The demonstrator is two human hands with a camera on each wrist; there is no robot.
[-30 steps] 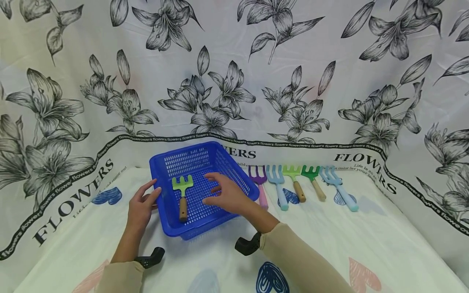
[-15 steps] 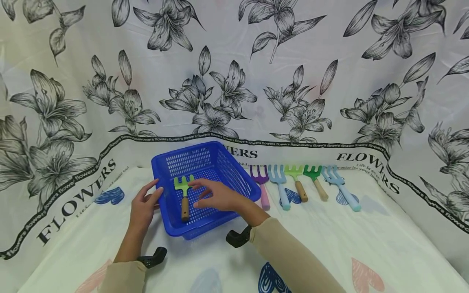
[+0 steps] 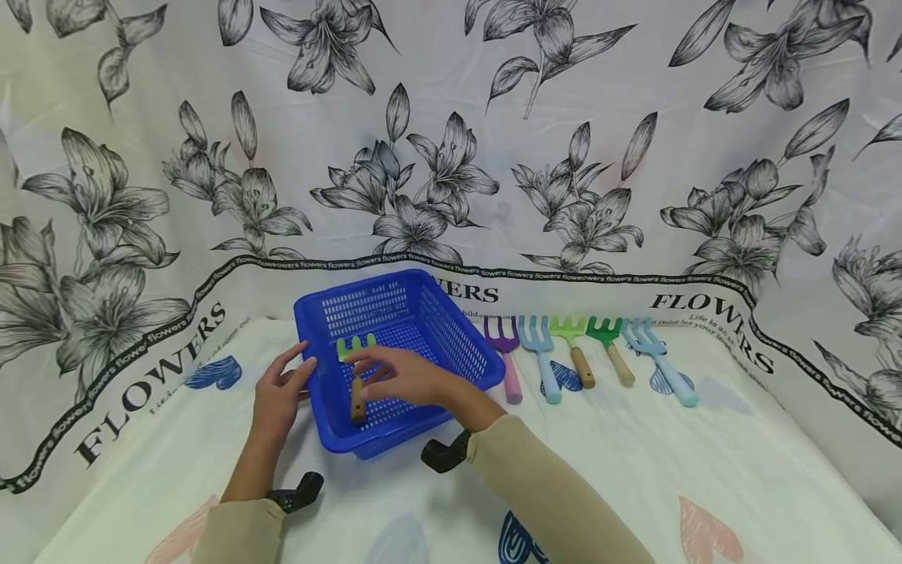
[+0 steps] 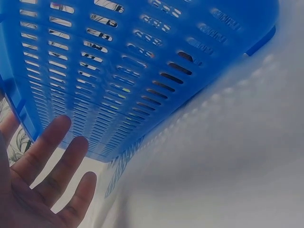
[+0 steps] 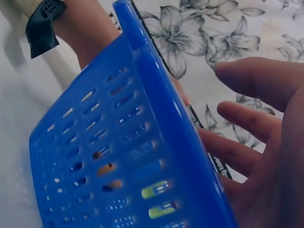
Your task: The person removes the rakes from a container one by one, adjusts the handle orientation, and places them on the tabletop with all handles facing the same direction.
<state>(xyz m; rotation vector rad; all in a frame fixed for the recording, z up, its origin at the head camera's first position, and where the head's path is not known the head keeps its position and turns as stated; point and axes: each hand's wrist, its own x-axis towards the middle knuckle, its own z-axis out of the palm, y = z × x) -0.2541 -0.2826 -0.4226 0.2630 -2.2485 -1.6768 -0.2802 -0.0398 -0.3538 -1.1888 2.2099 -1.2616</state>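
Observation:
A blue perforated plastic basket (image 3: 454, 329) stands at the centre left, with a small garden hand fork (image 3: 358, 406) inside, light green tines and a wooden handle. My left hand (image 3: 280, 392) holds the basket's left rim at thumb and forefinger; in the left wrist view, the other fingers (image 4: 61, 161) stretch out beside its wall. My right hand (image 3: 402, 377) hovers over the basket, right above the fork, hiding part of its neck. Its thumb and fingers are spread apart in the right wrist view, with nothing between them.
Right of the basket lie several more hand forks: a purple one with a pink handle (image 3: 512, 380), a light blue one (image 3: 537, 337), a light green one (image 3: 579, 364), a dark green one (image 3: 617, 362) and another light blue one (image 3: 669, 372). A flowered cloth (image 3: 578, 235) hangs behind.
My right hand has moved left within the basket, from beside the fork to right over it. The left hand keeps its place at the rim, and the forks lie still.

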